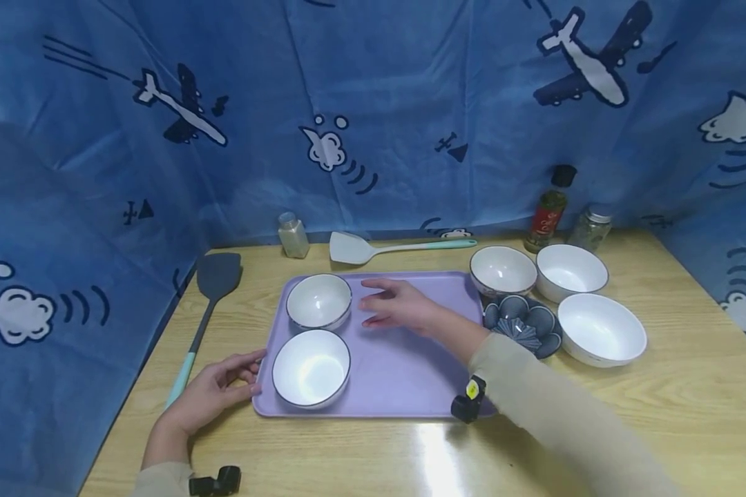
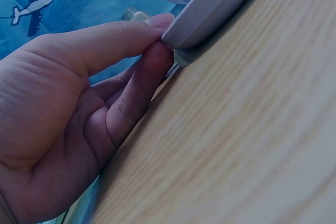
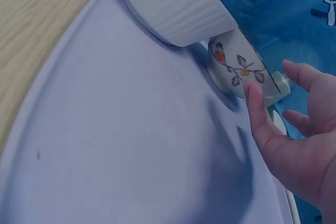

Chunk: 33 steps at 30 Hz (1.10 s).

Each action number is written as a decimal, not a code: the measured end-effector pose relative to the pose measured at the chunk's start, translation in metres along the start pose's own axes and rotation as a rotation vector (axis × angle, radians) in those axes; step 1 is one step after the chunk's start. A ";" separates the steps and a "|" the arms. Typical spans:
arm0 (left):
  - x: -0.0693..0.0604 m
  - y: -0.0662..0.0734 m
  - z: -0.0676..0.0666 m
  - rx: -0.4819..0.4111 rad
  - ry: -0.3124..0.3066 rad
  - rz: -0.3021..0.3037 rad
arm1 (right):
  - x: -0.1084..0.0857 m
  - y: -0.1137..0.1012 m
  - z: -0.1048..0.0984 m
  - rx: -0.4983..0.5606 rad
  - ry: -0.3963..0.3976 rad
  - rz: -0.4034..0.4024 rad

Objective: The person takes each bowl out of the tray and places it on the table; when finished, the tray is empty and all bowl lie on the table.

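Observation:
Two white bowls stand on the left part of a purple tray (image 1: 404, 373): a rear bowl (image 1: 319, 301) and a front bowl (image 1: 311, 368). My left hand (image 1: 208, 397) pinches the tray's left edge; the left wrist view shows thumb and finger of this hand (image 2: 68, 98) meeting at the rim (image 2: 210, 11). Over the tray, just right of the rear bowl, my right hand (image 1: 404, 307) is held with fingers spread and nothing in them. In the right wrist view a gap separates the hand (image 3: 299, 140) from most of the patterned bowl (image 3: 239, 66); contact cannot be told.
Right of the tray are three white bowls (image 1: 503, 271) (image 1: 570, 271) (image 1: 601, 329) and a dark flower-shaped dish (image 1: 522, 328). Behind stand a sauce bottle (image 1: 547, 214), a lidded jar (image 1: 590, 228), a small shaker (image 1: 293, 236) and a white spatula (image 1: 351, 248). A dark turner (image 1: 217, 276) lies left.

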<state>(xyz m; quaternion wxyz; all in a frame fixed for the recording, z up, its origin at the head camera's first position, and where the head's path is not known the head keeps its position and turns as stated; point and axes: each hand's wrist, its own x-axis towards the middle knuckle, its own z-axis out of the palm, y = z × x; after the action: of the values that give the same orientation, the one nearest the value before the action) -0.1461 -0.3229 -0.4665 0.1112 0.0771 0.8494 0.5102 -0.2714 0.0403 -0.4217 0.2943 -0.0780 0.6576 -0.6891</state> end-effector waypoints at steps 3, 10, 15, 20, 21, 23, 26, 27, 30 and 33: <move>-0.001 -0.001 -0.001 -0.006 -0.003 0.012 | 0.008 0.002 0.009 0.008 0.008 0.000; 0.000 -0.004 0.000 -0.025 -0.002 0.031 | 0.022 0.010 0.024 0.026 0.013 -0.004; 0.000 -0.004 0.000 -0.006 0.002 0.017 | 0.027 0.013 0.030 0.062 0.003 -0.010; 0.000 -0.001 0.000 -0.001 0.003 0.017 | 0.027 0.015 0.035 0.107 -0.015 -0.025; 0.000 0.000 0.000 -0.003 0.004 0.016 | 0.027 0.015 0.035 0.114 -0.016 -0.027; 0.000 0.001 0.000 -0.002 0.003 0.012 | 0.027 0.016 0.037 0.131 -0.016 -0.030; -0.001 0.002 0.000 0.005 0.007 -0.001 | 0.026 0.014 0.040 0.160 -0.010 -0.027; -0.001 0.002 0.000 0.008 0.009 -0.005 | 0.025 0.014 0.041 0.170 -0.005 -0.026; -0.001 0.002 0.000 0.010 0.011 -0.010 | 0.024 0.012 0.042 0.197 0.010 -0.019; -0.001 0.002 0.000 0.010 0.010 -0.014 | 0.024 0.011 0.042 0.213 0.026 -0.015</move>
<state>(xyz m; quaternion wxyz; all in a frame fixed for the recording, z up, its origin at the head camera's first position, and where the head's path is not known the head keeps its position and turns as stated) -0.1452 -0.3220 -0.4645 0.1099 0.0690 0.8531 0.5054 -0.2666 -0.0071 -0.4338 0.2873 -0.0424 0.5836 -0.7584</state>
